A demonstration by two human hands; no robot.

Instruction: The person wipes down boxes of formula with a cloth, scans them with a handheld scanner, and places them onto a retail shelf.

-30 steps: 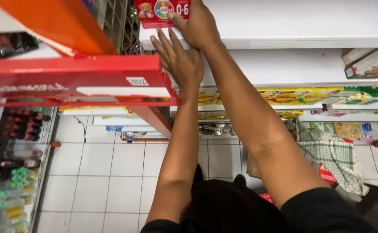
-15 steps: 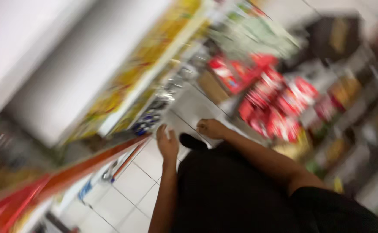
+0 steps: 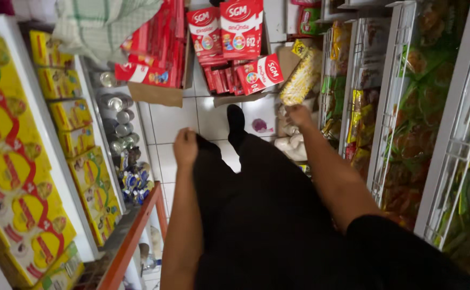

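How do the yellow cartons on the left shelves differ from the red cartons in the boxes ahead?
The yellow cartons sit shelved in rows; the red cartons stand in open cardboard boxes on the tiled floor. The yellow ones lie nearer the left hand, the red ones beyond the right hand. Neither is touched by a hand.

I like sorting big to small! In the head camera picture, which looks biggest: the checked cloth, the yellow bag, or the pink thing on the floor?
1. Checked cloth
2. Yellow bag
3. Pink thing on the floor

All three lie at roughly similar distance from the camera, so the order is fairly sure.

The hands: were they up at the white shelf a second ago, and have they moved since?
Yes. Both have dropped from the shelf: the left hand rests low against the dark clothing, the right hand hangs over the tiled floor.
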